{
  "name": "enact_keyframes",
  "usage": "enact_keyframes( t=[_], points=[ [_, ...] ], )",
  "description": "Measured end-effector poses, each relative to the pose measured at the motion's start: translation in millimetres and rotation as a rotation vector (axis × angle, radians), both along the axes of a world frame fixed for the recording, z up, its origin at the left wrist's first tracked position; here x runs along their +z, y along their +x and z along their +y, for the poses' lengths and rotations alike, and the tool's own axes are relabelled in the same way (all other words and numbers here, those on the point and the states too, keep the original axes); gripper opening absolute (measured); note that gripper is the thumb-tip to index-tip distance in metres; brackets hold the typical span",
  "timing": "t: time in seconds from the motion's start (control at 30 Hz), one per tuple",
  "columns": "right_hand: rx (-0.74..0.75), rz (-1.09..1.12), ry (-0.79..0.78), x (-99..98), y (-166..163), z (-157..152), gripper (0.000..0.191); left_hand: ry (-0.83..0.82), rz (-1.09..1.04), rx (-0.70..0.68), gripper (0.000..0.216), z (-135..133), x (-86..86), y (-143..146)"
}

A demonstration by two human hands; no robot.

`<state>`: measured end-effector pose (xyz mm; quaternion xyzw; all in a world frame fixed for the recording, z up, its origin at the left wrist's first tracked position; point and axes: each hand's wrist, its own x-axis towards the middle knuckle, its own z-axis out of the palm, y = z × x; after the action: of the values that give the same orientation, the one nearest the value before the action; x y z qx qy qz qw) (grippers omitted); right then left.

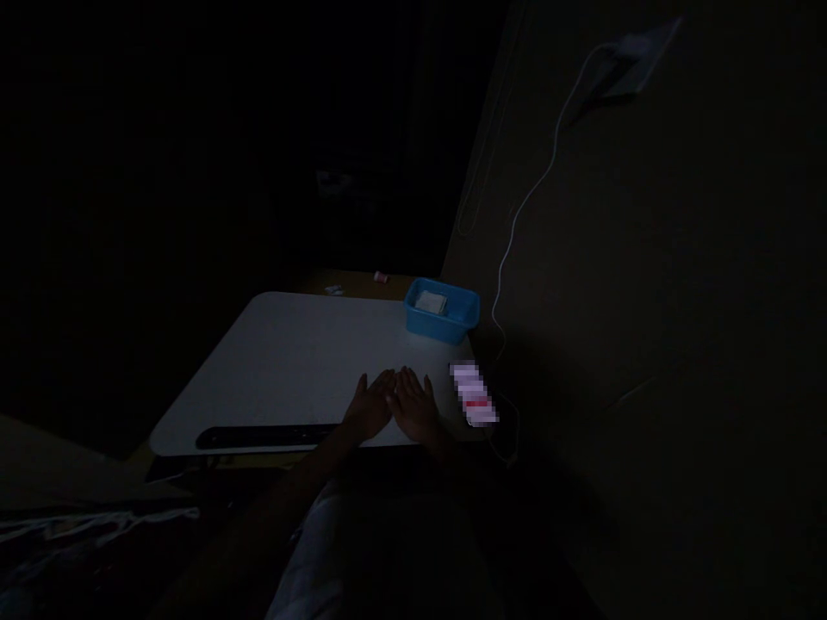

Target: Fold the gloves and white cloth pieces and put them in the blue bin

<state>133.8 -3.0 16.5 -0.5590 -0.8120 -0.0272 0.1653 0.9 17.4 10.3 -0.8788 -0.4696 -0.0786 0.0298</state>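
The scene is very dark. My left hand (369,405) and my right hand (413,403) lie flat, palms down, side by side on a white table (284,362) near its front edge, fingers stretched out and holding nothing. A blue plastic tub (442,310) with a pale folded item inside stands at the table's far right corner, beyond my hands. A small blurred white and red object (475,394) lies at the table's right edge, just right of my right hand.
A long black strip (264,437) runs along the table's front edge. A white cable (517,224) hangs down the wall on the right from a socket box (637,56). Small items (381,276) lie on a yellowish surface behind the table.
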Motion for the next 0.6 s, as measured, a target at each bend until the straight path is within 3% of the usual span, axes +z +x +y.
enact_keyframes(
  t=[0.2, 0.4, 0.6],
  points=[
    [0.008, 0.039, -0.036, -5.0, 4.3, 6.4, 0.049, 0.002, -0.023, -0.007, 0.050, -1.5, 0.5, 1.7],
    [-0.069, 0.226, 0.077, -14.0, 15.7, 14.1, 0.046, 0.009, -0.181, -0.017, 0.048, -1.1, -0.1, 1.4],
    [-0.007, 0.040, 0.043, -4.0, 3.9, 1.3, 0.049, 0.000, -0.515, 0.036, 0.045, 3.8, -1.5, -5.5]
  ],
)
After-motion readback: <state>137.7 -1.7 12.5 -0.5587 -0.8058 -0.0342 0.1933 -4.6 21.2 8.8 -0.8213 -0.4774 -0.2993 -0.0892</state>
